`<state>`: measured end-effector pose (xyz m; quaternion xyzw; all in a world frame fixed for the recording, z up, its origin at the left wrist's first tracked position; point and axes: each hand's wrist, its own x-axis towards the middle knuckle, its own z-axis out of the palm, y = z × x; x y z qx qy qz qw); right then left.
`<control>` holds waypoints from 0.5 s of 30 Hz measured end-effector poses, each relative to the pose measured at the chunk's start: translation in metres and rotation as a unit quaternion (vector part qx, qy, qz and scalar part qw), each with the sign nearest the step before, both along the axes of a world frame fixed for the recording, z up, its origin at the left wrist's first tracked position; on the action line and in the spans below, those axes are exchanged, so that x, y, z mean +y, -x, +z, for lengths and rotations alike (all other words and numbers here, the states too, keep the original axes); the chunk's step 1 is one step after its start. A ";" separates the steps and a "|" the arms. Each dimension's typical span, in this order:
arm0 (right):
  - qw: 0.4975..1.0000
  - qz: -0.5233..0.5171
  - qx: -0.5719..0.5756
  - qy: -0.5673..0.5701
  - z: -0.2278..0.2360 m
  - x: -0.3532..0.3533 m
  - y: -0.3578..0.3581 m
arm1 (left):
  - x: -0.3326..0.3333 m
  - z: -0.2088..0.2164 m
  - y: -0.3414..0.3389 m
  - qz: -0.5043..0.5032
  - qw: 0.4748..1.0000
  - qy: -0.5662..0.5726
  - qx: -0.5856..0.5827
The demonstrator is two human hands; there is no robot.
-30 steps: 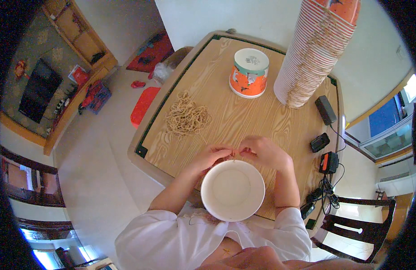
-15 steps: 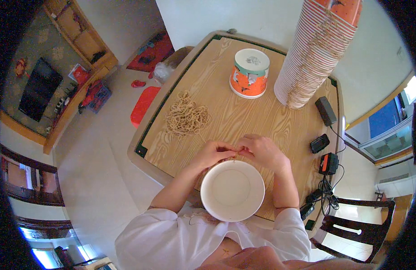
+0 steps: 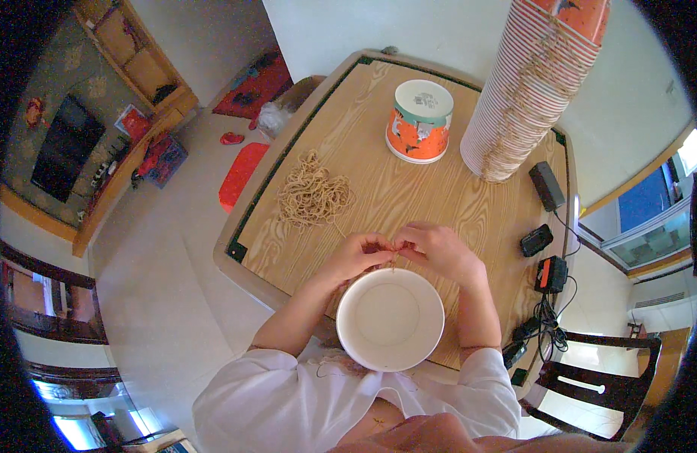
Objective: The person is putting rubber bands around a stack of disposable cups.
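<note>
A white-lined paper bucket [image 3: 390, 321] stands mouth up close against my body, at the table's near edge. Just beyond its far rim, my left hand [image 3: 357, 257] and my right hand [image 3: 433, 251] meet, fingertips pinched together on a thin piece of twine. A short bit of that twine shows at the bucket's rim, below the fingers. One strand runs from near my left hand to a loose tan heap of twine [image 3: 315, 193] on the left of the table. The bucket's outer side is hidden from this angle.
Farther back, an orange and green bucket [image 3: 418, 136] sits upside down. Beside it a tall stack of nested buckets [image 3: 526, 90] leans right, with twine along its side. Black adapters [image 3: 546, 187] and tangled cables [image 3: 546, 325] line the right edge. A dark chair [image 3: 605, 381] stands at right.
My pinched fingers have shifted very slightly up and left, staying together over the far rim. The bucket, twine heap and stack look the same.
</note>
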<state>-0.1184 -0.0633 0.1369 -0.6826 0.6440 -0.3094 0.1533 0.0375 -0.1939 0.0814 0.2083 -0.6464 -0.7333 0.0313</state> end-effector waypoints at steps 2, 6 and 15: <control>1.000 0.012 -0.004 -0.002 0.001 0.000 0.000 | -0.001 0.001 -0.002 0.008 1.000 -0.028 0.004; 1.000 0.008 -0.020 0.006 0.001 0.002 0.001 | -0.004 0.008 -0.007 0.009 0.998 -0.058 0.000; 0.998 -0.004 -0.056 -0.024 -0.007 -0.002 -0.002 | -0.003 0.010 -0.007 0.013 0.999 -0.039 0.000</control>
